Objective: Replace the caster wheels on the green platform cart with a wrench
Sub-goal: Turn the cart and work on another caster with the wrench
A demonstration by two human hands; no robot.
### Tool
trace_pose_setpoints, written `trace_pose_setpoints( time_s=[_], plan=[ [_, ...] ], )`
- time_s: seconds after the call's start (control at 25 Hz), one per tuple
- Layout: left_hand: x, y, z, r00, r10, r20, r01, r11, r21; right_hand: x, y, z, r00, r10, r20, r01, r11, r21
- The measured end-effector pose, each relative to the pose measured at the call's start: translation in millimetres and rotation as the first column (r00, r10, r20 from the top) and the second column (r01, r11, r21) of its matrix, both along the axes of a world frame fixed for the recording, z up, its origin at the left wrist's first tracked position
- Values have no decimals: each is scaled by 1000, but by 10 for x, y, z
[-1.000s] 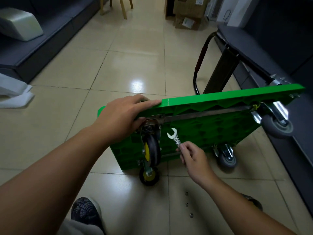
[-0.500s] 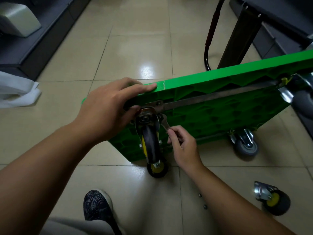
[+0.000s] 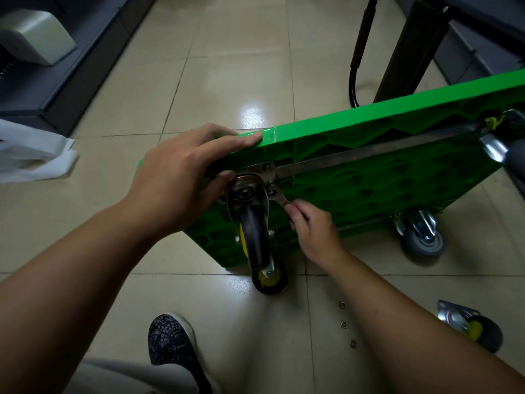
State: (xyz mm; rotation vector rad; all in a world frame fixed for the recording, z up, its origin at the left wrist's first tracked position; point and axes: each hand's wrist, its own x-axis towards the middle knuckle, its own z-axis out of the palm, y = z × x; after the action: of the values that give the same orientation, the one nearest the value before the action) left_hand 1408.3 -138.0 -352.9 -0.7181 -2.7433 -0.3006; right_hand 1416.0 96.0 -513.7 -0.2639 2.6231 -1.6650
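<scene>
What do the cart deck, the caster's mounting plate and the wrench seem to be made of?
Cart deck: likely moulded plastic, glossy green, honeycomb ribs underneath. Mounting plate: probably plated steel, dull silvery sheen. Wrench: seemingly bare metal, silver glint; little shows.

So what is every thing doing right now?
green cart: tipped on its edge, underside showing.
left hand: holds the cart's top edge.
right hand: grips the wrench.
wrench: head at a bolt by the caster plate.
black-and-yellow caster: mounted on the cart.
grey caster: mounted, touching the floor.
loose caster: lying on the floor.
small nuts: loose on the floor.
</scene>
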Motion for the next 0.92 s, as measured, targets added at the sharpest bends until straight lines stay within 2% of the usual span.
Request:
trace_pose_setpoints(
  time_s=[0.08,0.16,0.28,0.36,0.44,0.52,0.56,0.6,0.64,0.68,0.72,0.76,0.8,0.84,0.92],
  plan=[
    [-14,0,6,1000,4,-6,-3,1000,14,-37,106,119,998,42,-56,-33,988,151],
    [-23,-4,16,1000,9,-20,-9,1000,15,-50,204,292,985,75,-158,-14,933,358],
    [-28,9,7,999,13,-40,-13,1000,7,-44,274,789,929,172,-328,118,704,701],
    [-27,22,7,999,11,-48,-10,1000,13,-36,187,1175,941,207,-268,129,512,849],
    [-14,26,15,999,4,-46,-3,1000,18,5,86,1386,947,233,-222,120,386,915],
    [-8,21,18,999,3,-43,-2,1000,22,51,67,1473,914,304,-269,165,328,930],
    [-8,17,15,999,4,-43,-4,1000,23,66,126,1445,893,315,-322,203,356,912],
    [-8,12,9,999,8,-45,-7,1000,24,54,231,1366,867,291,-404,252,443,860],
    [-11,12,1,999,11,-49,-9,1000,24,34,369,1266,863,218,-456,258,587,768],
    [-10,13,-5,998,12,-55,-11,1000,21,58,473,1166,907,97,-410,194,769,610],
    [-5,10,-9,998,13,-57,-12,1000,19,102,511,1043,960,-13,-279,121,920,372],
    [-9,10,-13,998,10,-57,-9,1000,15,171,489,925,982,-111,-155,131,984,123],
    [-13,11,-15,998,7,-56,-7,1000,10,255,416,799,982,-178,-55,175,983,-63],
    [-18,12,-19,999,6,-50,-6,1000,5,344,320,674,977,-211,24,212,963,-167],
    [-25,5,-20,999,8,-40,-8,1000,8,518,105,474,971,-188,147,224,931,-287]
  ],
)
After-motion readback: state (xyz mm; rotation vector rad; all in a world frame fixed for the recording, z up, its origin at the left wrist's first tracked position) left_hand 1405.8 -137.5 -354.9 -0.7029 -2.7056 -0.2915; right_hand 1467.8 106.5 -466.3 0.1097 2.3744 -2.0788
